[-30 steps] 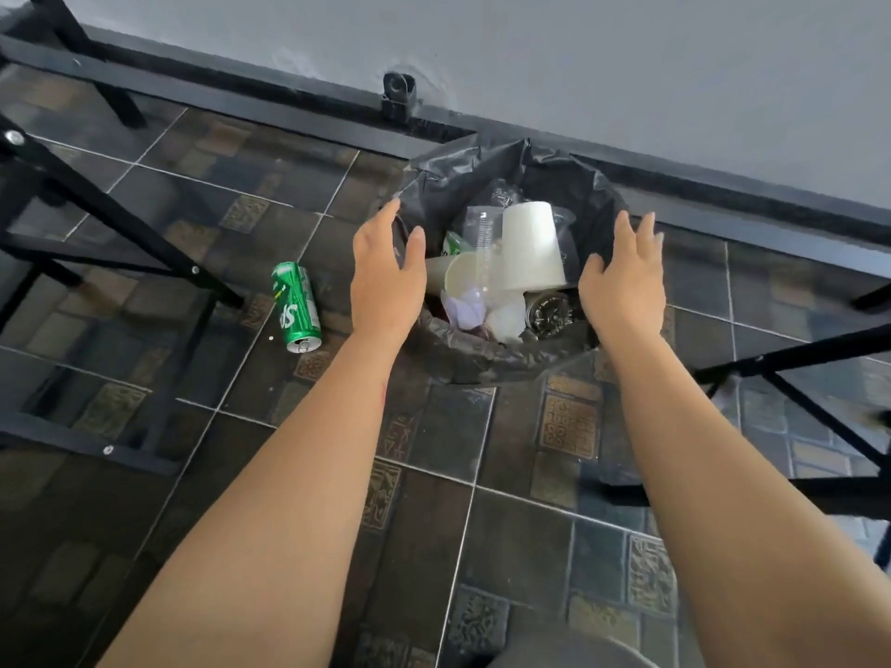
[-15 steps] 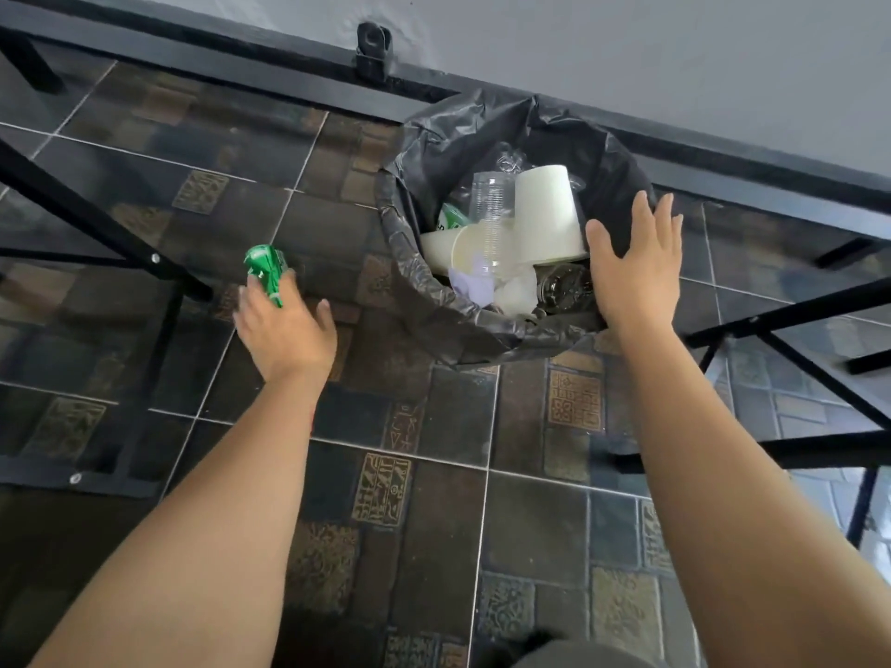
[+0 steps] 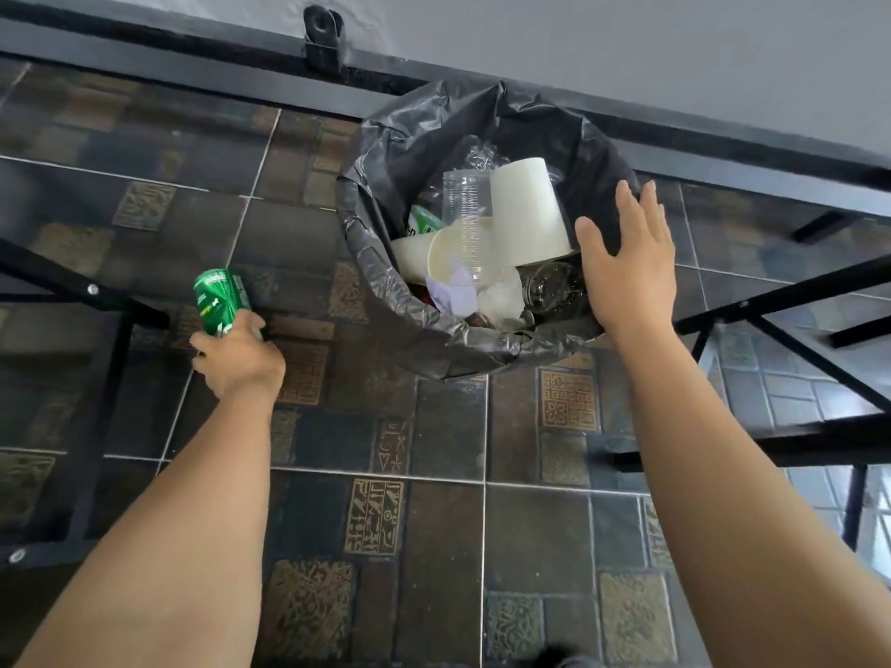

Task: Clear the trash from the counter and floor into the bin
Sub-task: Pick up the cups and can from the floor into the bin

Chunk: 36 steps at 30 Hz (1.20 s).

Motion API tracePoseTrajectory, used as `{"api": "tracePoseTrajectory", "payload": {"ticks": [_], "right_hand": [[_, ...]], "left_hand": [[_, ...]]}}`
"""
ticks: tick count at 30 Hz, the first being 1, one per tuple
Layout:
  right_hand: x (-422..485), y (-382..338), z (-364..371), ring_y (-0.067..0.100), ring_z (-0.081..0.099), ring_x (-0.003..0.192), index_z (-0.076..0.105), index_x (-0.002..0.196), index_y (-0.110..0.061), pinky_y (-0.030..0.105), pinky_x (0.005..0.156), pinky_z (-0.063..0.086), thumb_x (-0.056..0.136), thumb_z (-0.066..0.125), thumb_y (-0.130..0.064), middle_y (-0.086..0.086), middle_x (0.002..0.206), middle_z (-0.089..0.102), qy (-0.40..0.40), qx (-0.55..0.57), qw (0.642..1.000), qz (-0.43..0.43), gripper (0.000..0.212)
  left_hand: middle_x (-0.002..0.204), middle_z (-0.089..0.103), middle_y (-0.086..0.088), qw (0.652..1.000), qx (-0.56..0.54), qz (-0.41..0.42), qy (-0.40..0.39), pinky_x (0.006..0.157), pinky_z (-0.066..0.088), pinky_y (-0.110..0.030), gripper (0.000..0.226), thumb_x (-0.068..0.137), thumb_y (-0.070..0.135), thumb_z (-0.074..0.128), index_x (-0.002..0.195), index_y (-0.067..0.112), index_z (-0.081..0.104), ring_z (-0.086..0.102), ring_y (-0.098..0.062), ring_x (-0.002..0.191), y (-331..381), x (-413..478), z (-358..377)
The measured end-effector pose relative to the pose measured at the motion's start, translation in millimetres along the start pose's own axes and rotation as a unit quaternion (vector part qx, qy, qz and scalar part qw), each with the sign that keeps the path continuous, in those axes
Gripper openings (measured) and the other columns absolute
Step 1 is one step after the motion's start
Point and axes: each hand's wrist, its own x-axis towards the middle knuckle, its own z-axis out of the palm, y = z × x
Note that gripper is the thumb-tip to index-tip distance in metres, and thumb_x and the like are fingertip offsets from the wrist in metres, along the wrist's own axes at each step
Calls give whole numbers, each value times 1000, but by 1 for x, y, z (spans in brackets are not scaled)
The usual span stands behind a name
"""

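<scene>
A green soda can [image 3: 215, 300] is gripped at its lower end by my left hand [image 3: 239, 355], held just above the tiled floor to the left of the bin. The bin [image 3: 385, 301] is round, lined with a black plastic bag, and stands against the wall. Inside it lie white paper cups [image 3: 525, 209], a clear plastic cup [image 3: 464, 204], crumpled paper and a dark glass jar [image 3: 554, 286]. My right hand [image 3: 627, 257] hovers flat over the bin's right rim, fingers spread, holding nothing.
Black metal table legs and braces [image 3: 58, 277] cross the floor at left, and more of them [image 3: 790, 301] at right. A black rail with a bracket [image 3: 320, 36] runs along the grey wall behind the bin. Dark patterned tiles [image 3: 376, 518] cover the floor.
My left hand moved from the bin's left rim down to the can on the floor, closed on it and lifted it. My right hand stayed by the bin's right side.
</scene>
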Motion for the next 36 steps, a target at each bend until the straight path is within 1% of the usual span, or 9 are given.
{"api": "tracePoseTrajectory", "payload": {"ticks": [4, 9, 13, 17, 20, 24, 30, 33, 36], "right_hand": [[0, 1, 1, 15, 5, 151, 27, 155, -29, 42, 116, 23, 101, 43, -46, -6, 165, 8, 2, 6, 1000, -3, 59], [-1, 1, 0, 15, 4, 152, 28, 154, -30, 42, 116, 23, 101, 42, -44, -6, 165, 8, 1, 19, 1000, 2, 57], [-3, 0, -2, 16, 4, 152, 29, 154, -28, 41, 116, 22, 102, 41, -42, -6, 165, 9, -2, 34, 999, 1, 55], [-4, 1, -3, 16, 2, 152, 29, 154, -28, 40, 117, 21, 103, 39, -41, -6, 165, 8, -11, 48, 999, -2, 54], [-4, 2, -4, 16, 2, 152, 29, 154, -28, 40, 116, 23, 104, 37, -40, -6, 165, 7, -19, 44, 999, -3, 53], [-3, 2, -3, 17, 1, 152, 29, 154, -27, 40, 115, 25, 104, 36, -39, -5, 165, 6, -24, 36, 999, -8, 52], [-2, 6, -5, 18, 4, 152, 30, 153, -32, 39, 116, 24, 101, 39, -43, -5, 166, 4, -32, 70, 997, -18, 54], [0, 9, -12, 13, 17, 149, 36, 149, -41, 27, 101, 30, 100, 47, -39, -10, 165, -1, -33, 187, 982, 16, 50], [8, 13, -16, 14, 21, 148, 40, 145, -45, 23, 101, 25, 100, 50, -35, -6, 165, 6, -76, 273, 956, 71, 47]], "left_hand": [[141, 39, -25, 975, -140, 94, 141, 100, 35, -40, 34, 89, 13, 52, 119, 21, 67, 45, -49, 115, 32, -23, -20], [143, 41, -20, 884, -346, 187, 253, 108, 34, -37, 38, 91, 23, 52, 126, 28, 65, 44, -35, 130, 115, -52, -83], [151, 30, -21, 843, -369, 328, 214, 111, 38, -39, 40, 94, 24, 52, 133, 32, 59, 33, -33, 139, 162, -104, -106], [155, 26, -17, 873, -225, 411, 137, 106, 35, -30, 40, 94, 23, 55, 133, 33, 58, 34, -34, 136, 180, -149, -91], [154, 29, -13, 898, -84, 423, 85, 101, 42, -44, 42, 95, 26, 54, 136, 38, 54, 41, -35, 125, 175, -158, -71], [158, 28, -10, 909, 91, 404, 36, 115, 23, -51, 47, 99, 42, 46, 145, 45, 39, 40, -39, 132, 165, -155, -58], [161, 22, -18, 930, 15, 350, 111, 120, 9, -57, 40, 100, 41, 44, 139, 36, 48, 18, -38, 148, 165, -130, -73], [162, 13, -20, 962, -70, 262, 21, 120, 17, -52, 43, 99, 46, 45, 142, 41, 46, 16, -37, 149, 159, -109, -79], [155, 33, -12, 950, -196, 227, -83, 113, 31, -38, 39, 100, 43, 47, 139, 38, 51, 30, -27, 144, 153, -99, -78]]}}
